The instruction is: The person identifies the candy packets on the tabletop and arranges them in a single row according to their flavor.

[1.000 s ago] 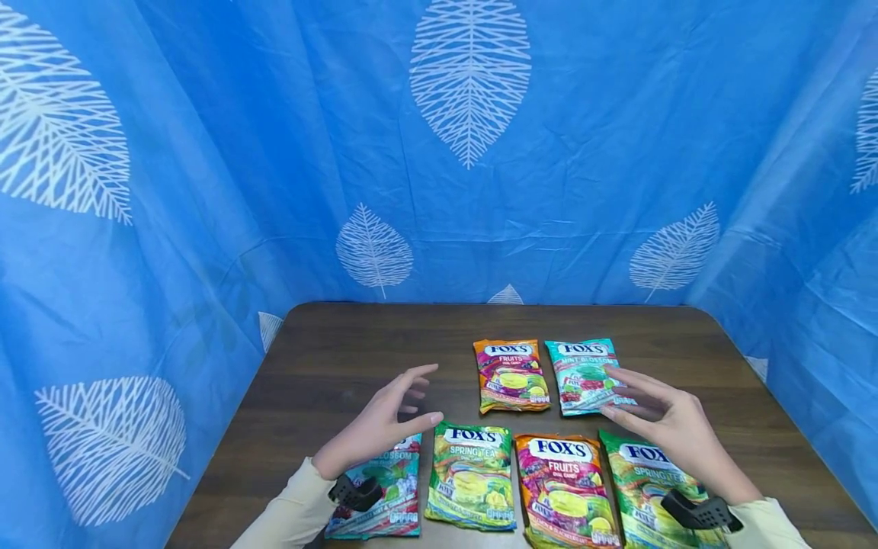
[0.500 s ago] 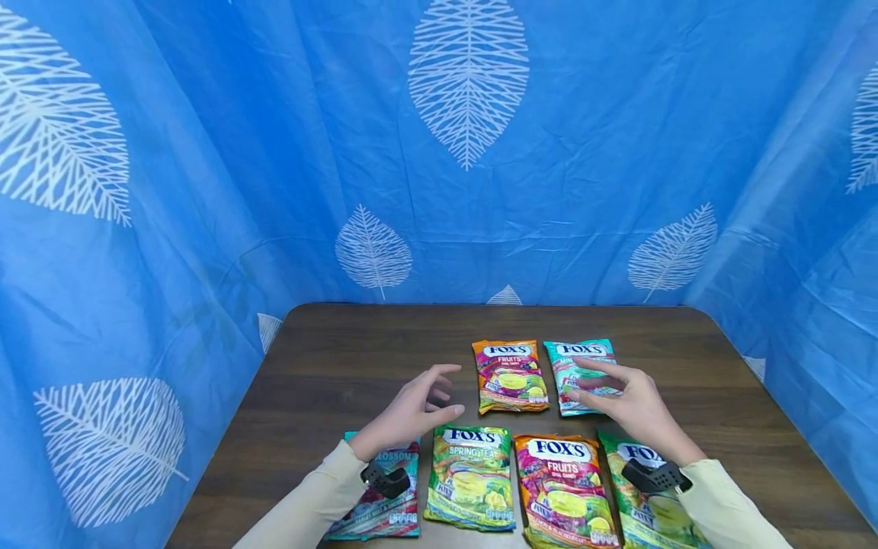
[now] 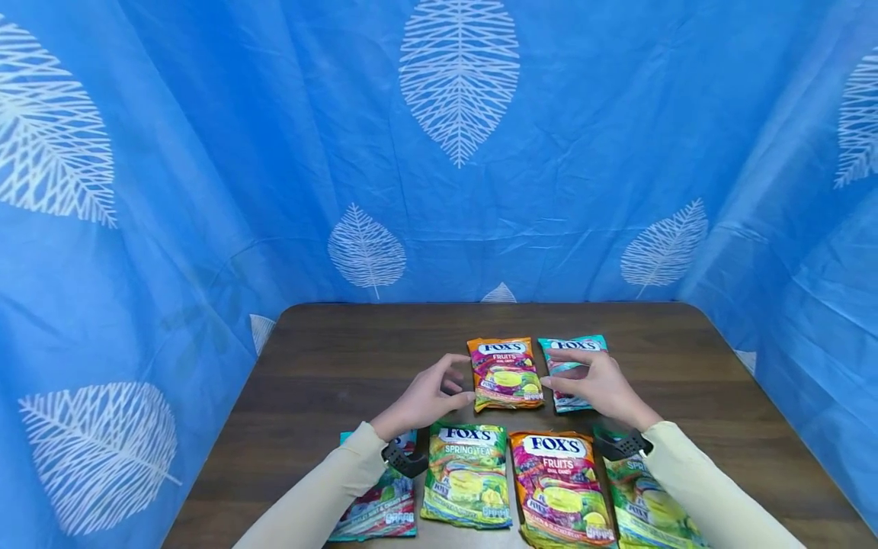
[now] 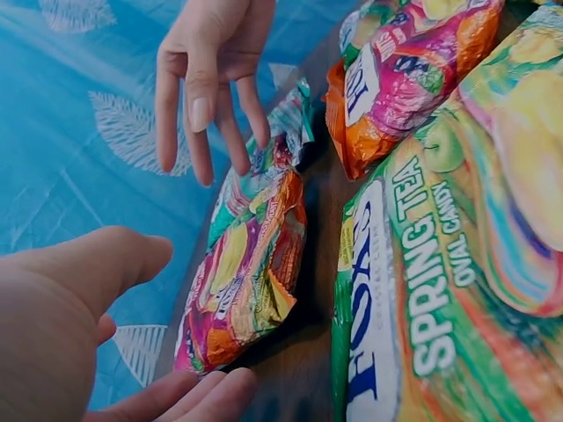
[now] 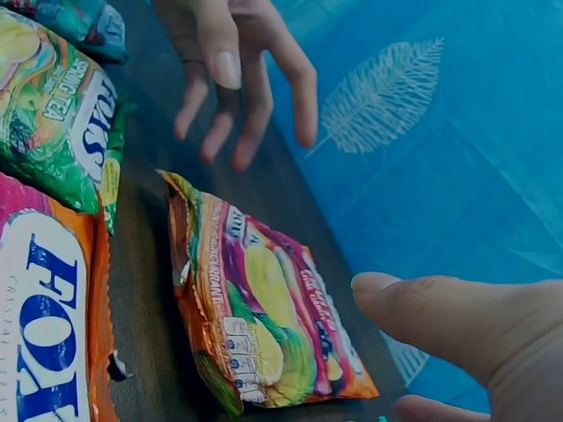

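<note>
An orange and magenta Fox's Fruits candy bag [image 3: 506, 374] lies in the back row, between the two hands. Its left side is nearest my left hand [image 3: 427, 396], whose fingers are loosely bent with a gap to the thumb. From the right, my right hand [image 3: 604, 387] reaches over a teal Mint Blossom candy bag [image 3: 576, 343] and partly covers it. In the left wrist view, the thumb and fingers of my left hand [image 4: 53, 308] are spread beside the Fruits bag [image 4: 242, 272]. The right wrist view shows my right thumb [image 5: 431, 316] apart from that bag [image 5: 273, 308]. Neither hand holds anything.
A front row holds a teal candy bag [image 3: 384, 511] partly under the left arm, a green Spring Tea bag [image 3: 466, 476], another Fruits bag [image 3: 562, 488] and a second Spring Tea bag [image 3: 638, 496] partly under the right arm. Blue leaf-print cloth [image 3: 549, 152] surrounds the dark wooden table [image 3: 357, 335].
Both hands have moved inward, the left one to the right and the right one to the left, closing in on the back Fruits bag. The bags have stayed in place on the table.
</note>
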A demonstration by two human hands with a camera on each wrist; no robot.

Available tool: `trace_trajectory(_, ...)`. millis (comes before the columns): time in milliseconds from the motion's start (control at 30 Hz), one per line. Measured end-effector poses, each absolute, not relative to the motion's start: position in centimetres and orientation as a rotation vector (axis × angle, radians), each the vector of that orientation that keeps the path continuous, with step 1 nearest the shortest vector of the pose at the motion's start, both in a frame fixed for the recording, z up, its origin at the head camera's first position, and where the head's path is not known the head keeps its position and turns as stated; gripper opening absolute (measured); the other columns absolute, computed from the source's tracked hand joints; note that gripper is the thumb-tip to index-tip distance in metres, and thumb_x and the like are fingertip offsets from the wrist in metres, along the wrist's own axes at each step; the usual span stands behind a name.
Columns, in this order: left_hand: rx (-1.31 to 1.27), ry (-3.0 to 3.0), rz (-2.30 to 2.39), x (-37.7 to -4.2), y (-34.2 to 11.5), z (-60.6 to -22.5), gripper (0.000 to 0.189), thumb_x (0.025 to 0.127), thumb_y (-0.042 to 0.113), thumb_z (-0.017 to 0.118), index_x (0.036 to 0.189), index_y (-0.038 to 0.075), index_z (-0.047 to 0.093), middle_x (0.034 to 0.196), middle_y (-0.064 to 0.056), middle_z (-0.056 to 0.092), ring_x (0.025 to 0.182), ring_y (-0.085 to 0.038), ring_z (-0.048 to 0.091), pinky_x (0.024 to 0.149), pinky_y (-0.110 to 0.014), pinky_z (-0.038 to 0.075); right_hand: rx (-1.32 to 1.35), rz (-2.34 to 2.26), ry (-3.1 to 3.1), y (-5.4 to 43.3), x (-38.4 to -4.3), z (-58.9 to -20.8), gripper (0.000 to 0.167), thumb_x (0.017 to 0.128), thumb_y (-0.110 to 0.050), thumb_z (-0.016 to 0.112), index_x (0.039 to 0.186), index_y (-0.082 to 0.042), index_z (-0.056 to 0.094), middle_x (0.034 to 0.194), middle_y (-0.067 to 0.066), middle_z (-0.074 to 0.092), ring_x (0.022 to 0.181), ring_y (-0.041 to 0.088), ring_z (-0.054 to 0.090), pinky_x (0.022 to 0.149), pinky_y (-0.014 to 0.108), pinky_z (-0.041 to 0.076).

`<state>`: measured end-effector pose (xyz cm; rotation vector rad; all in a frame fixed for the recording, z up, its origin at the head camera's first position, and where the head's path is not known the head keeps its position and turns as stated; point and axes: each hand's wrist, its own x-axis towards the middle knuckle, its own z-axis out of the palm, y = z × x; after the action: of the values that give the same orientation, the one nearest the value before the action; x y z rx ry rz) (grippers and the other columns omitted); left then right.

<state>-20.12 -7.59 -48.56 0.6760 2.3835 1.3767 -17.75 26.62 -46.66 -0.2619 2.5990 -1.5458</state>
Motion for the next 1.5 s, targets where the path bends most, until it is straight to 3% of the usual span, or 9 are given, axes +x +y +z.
trace_trajectory(433, 0.583, 2.404, 1.361, -22.3, -5.9, -50.2, 0.061, 0.106, 0.021, 0.076, 0.159, 0.008, 0.049, 0.135, -0.020, 0.064, 0.112, -0.028, 0.069, 0.097, -0.050, 0.060, -0.210, -1.441, 2.592, 24.3, -19.9, -47.7, 0.057, 0.100, -0.014, 0.083, 0.150, 0.004, 0.062, 0.144, 0.033, 0.062, 0.098, 0.031, 0.079, 0.079, 0.041, 0.066)
trace_trajectory(833, 0.519, 2.410, 1.373, -23.7, -4.5, -50.9, 0.058, 0.105, 0.019, 0.077, 0.156, 0.011, 0.051, 0.132, -0.015, 0.064, 0.108, -0.025, 0.069, 0.094, -0.047, 0.061, -0.190, -1.362, 2.623, 23.3, -20.8, -47.7, 0.053, 0.098, -0.012, 0.084, 0.146, 0.003, 0.066, 0.142, 0.034, 0.064, 0.090, 0.029, 0.077, 0.076, 0.042, 0.066)
trace_trajectory(1167, 0.498, 2.429, 1.358, -23.9, -3.5, -51.3, 0.057, 0.104, 0.019, 0.080, 0.153, 0.008, 0.053, 0.130, -0.016, 0.064, 0.110, -0.028, 0.066, 0.097, -0.048, 0.060, -0.093, -1.310, 2.621, 22.7, -21.5, -48.6, 0.057, 0.098, -0.012, 0.084, 0.149, 0.002, 0.064, 0.138, 0.026, 0.067, 0.097, 0.025, 0.073, 0.077, 0.040, 0.064)
trace_trajectory(1500, 0.478, 2.472, 1.344, -23.9, -2.9, -51.3, 0.053, 0.103, 0.018, 0.080, 0.148, 0.006, 0.056, 0.128, -0.014, 0.065, 0.106, -0.025, 0.066, 0.094, -0.044, 0.061, -0.199, -1.200, 2.657, 22.7, -21.6, -48.7, 0.063, 0.095, -0.014, 0.088, 0.149, 0.006, 0.061, 0.133, 0.027, 0.067, 0.096, 0.027, 0.073, 0.081, 0.044, 0.064)
